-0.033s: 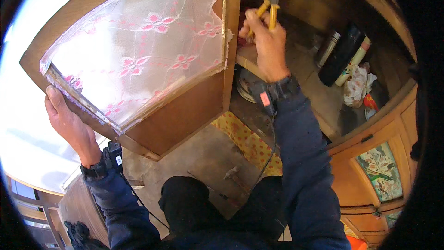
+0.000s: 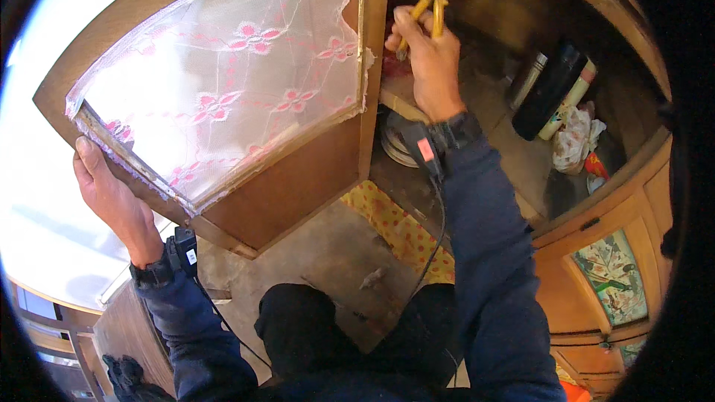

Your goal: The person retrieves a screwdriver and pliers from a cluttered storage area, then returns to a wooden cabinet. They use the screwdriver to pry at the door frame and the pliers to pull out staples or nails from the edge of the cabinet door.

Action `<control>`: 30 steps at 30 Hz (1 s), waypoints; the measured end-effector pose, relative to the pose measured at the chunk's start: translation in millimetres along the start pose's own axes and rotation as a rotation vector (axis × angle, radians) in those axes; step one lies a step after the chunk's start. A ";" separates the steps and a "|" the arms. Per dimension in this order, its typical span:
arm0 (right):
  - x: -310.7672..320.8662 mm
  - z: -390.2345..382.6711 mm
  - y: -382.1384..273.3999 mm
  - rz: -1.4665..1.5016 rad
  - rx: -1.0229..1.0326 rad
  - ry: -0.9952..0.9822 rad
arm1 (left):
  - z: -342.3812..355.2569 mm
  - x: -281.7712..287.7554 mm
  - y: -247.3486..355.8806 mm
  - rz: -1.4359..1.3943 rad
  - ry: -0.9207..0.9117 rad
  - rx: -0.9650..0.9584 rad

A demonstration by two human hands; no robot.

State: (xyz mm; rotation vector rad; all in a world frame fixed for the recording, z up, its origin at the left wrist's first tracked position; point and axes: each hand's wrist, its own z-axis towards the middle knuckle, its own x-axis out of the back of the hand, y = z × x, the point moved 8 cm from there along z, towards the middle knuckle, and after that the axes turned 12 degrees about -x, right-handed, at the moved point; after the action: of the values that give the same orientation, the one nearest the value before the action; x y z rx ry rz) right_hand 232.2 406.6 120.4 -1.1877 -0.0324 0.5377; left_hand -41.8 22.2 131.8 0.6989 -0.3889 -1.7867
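Observation:
An open wooden cabinet door (image 2: 290, 186) stands in front of me, its upper panel covered by white lace fabric (image 2: 253, 78) with pink flowers. The fabric's edges are frayed along the frame, and a gap shows at its upper right. My left hand (image 2: 112, 197) grips the door's lower left edge, thumb on the near face. Past the door's right edge, my right hand (image 2: 430, 67) is wrapped round yellow-handled pliers (image 2: 438, 11). Their grey metal jaws point up and away, slightly blurred, inside the cabinet opening, apart from the fabric.
A dark cylindrical bottle (image 2: 547, 93), a metal flask (image 2: 527, 80) and a crumpled plastic bag (image 2: 575, 138) are on the cabinet shelf. Yellow dotted cloth (image 2: 398, 227) lies below. A small tool-like thing (image 2: 372, 278) rests on the floor between my knees. Cables hang from both wrists.
My right hand has shifted slightly up and left with the pliers in it. My left hand and the door stay almost where they were.

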 end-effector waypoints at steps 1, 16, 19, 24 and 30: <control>-5.1 10.2 -5.8 -0.022 0.030 -0.004 | 0.2 -1.4 -0.6 0.001 -0.002 0.006; -26.7 25.6 -40.9 -0.348 0.487 0.162 | 3.2 0.5 -8.4 -0.032 0.000 -0.013; -29.7 22.2 -52.9 -0.361 0.536 0.128 | 4.1 4.2 -13.3 -0.060 0.004 -0.013; -37.6 16.6 -63.9 -0.569 0.581 0.110 | 8.4 8.0 -22.0 -0.088 -0.021 -0.030; -40.0 18.4 -70.8 -0.705 0.699 0.173 | 7.3 12.5 -27.7 -0.037 -0.016 -0.041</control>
State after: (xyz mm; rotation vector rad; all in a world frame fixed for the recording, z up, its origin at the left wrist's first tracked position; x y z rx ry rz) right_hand 218.7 387.4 200.5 -0.4723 -0.1013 -0.1823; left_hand -69.7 18.8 118.1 0.6678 -0.3514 -1.8314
